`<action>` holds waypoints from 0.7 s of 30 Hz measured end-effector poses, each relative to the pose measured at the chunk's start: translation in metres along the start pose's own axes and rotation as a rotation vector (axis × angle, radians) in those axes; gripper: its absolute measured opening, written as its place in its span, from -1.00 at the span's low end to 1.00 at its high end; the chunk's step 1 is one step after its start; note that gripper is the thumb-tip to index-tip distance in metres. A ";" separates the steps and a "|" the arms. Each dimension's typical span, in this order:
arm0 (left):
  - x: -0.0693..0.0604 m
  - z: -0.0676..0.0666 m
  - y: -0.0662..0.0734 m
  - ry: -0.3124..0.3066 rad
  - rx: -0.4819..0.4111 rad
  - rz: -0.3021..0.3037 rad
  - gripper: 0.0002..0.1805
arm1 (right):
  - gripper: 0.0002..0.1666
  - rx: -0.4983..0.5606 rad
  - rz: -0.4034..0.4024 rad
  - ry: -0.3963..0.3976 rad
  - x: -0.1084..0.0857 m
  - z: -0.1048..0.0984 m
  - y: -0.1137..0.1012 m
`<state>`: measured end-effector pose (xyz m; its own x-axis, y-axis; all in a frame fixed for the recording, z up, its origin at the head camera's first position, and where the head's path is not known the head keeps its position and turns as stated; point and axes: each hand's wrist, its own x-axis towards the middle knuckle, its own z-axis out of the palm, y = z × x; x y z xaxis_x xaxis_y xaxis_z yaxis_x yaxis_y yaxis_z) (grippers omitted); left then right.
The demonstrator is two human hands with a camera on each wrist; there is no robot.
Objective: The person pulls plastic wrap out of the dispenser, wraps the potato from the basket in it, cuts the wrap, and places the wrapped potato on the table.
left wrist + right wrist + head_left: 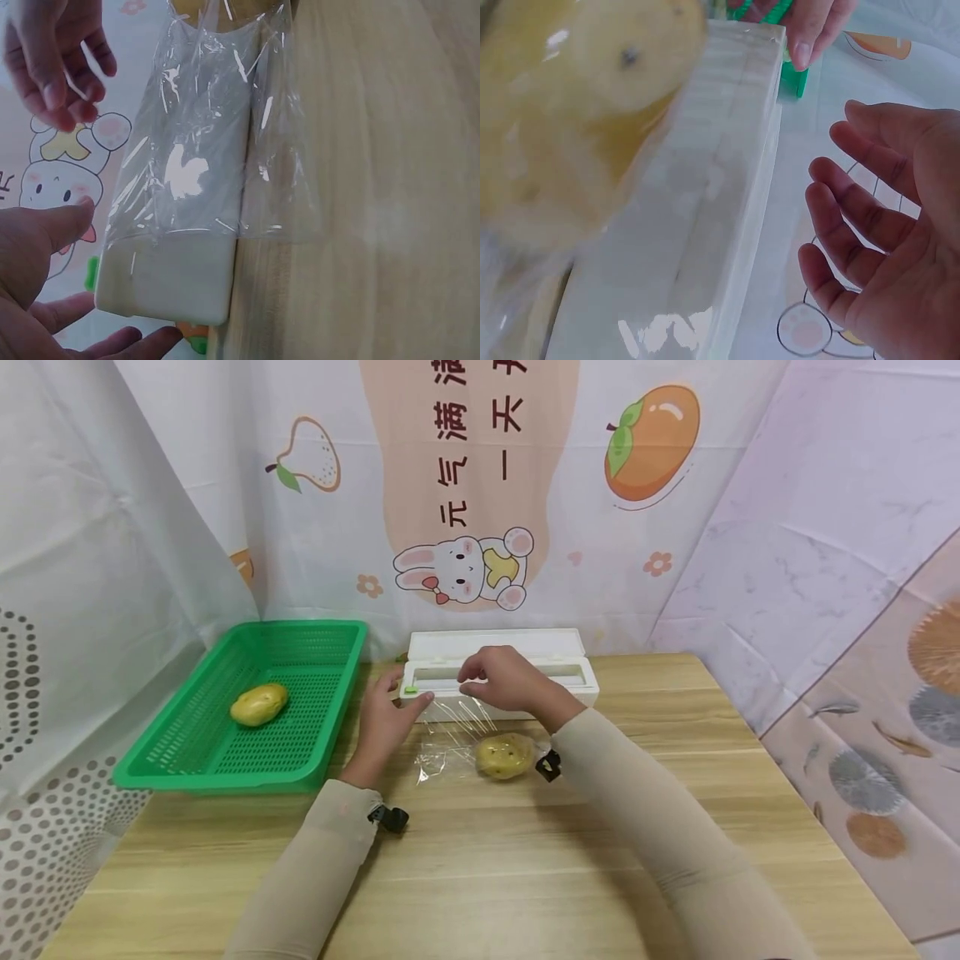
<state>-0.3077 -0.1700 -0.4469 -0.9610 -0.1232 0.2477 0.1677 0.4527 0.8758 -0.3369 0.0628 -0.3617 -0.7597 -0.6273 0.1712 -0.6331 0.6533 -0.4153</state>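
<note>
Clear plastic film [442,762] extends from a long white box [169,277], where the left hand [382,717] spreads beside one end and the right hand [506,679] bends loosely above, neither gripping anything.

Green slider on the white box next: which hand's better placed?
Probably the left hand: it's at the left end of the white box, close beside the green slider, holding nothing. The right hand, also holding nothing, is farther away, over the box's middle.

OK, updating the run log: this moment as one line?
left hand: beside white box | right hand: above it | clear film: over potato | basket: other potato
</note>
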 end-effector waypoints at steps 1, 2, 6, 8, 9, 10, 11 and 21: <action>0.000 0.000 -0.001 -0.003 0.001 -0.011 -0.25 | -0.78 0.007 0.009 -0.002 0.004 0.001 -0.002; 0.000 0.000 -0.001 -0.006 0.004 -0.021 -0.25 | -0.78 0.014 0.021 -0.004 0.007 0.003 -0.004; 0.000 0.000 -0.002 -0.023 0.012 -0.042 -0.28 | -0.83 0.060 0.065 -0.010 0.020 0.010 -0.009; 0.000 0.000 -0.002 -0.029 0.008 -0.044 -0.31 | -0.84 0.076 0.087 -0.019 0.025 0.014 -0.011; 0.000 0.000 -0.002 -0.031 0.009 -0.047 -0.32 | -0.85 0.082 0.095 -0.022 0.027 0.016 -0.011; 0.000 0.000 -0.003 -0.030 0.005 -0.053 -0.33 | -0.85 0.090 0.103 -0.027 0.029 0.018 -0.011; 0.000 0.001 -0.003 -0.030 -0.001 -0.057 -0.34 | -0.84 0.094 0.112 -0.031 0.031 0.020 -0.012; 0.000 -0.001 -0.006 -0.015 -0.003 -0.062 -0.39 | -0.82 0.051 0.174 -0.053 0.051 0.031 -0.032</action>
<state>-0.3079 -0.1738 -0.4514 -0.9727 -0.1381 0.1863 0.1078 0.4422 0.8904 -0.3510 -0.0029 -0.3673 -0.8470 -0.5296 0.0460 -0.4838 0.7321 -0.4795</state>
